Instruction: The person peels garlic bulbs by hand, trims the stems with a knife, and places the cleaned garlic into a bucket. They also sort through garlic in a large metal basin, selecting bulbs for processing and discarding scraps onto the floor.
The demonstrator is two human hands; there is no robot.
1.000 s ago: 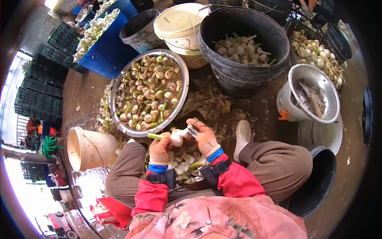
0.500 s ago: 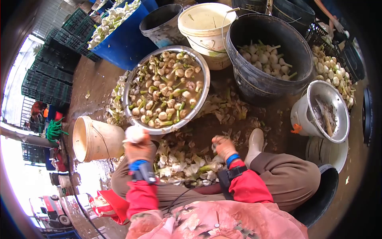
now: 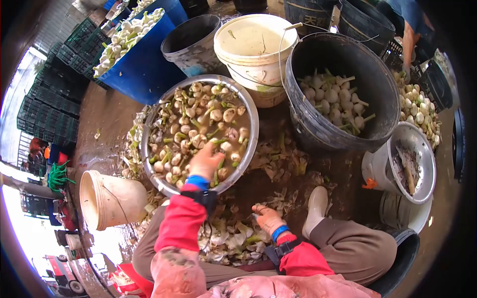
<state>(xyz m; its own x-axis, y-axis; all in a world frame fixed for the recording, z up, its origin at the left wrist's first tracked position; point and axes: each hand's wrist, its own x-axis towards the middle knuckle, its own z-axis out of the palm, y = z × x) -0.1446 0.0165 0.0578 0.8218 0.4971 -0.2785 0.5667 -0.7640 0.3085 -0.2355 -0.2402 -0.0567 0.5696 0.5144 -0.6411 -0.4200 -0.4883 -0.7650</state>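
Observation:
My left hand (image 3: pixel 205 161) is over the near side of a wide metal basin (image 3: pixel 252 130), its fingers apart above the bulbs, with nothing held in it. Many garlic bulbs (image 3: pixel 215 115) with green stem stubs float in the basin's brown water. My right hand (image 3: pixel 269 218) is low between my knees, above a heap of peeled husks (image 3: pixel 237 238); its fingers are curled round something small that I cannot make out. Beyond it, a large black bucket (image 3: pixel 318 130) holds pale cleaned bulbs (image 3: pixel 334 95).
A cream bucket (image 3: pixel 119 201) lies tilted at the left. Behind the basin are a blue tub (image 3: pixel 141 64) of garlic, a grey bucket (image 3: pixel 196 54) and a white bucket (image 3: pixel 258 82). At the right stands a metal bowl (image 3: pixel 428 171) on a bucket. Another person's arm (image 3: pixel 409 44) reaches down at the upper right.
My left hand has moved from beside the basin, where it held a white bulb, to over the basin; the bulb is gone from it. The view has shifted slightly.

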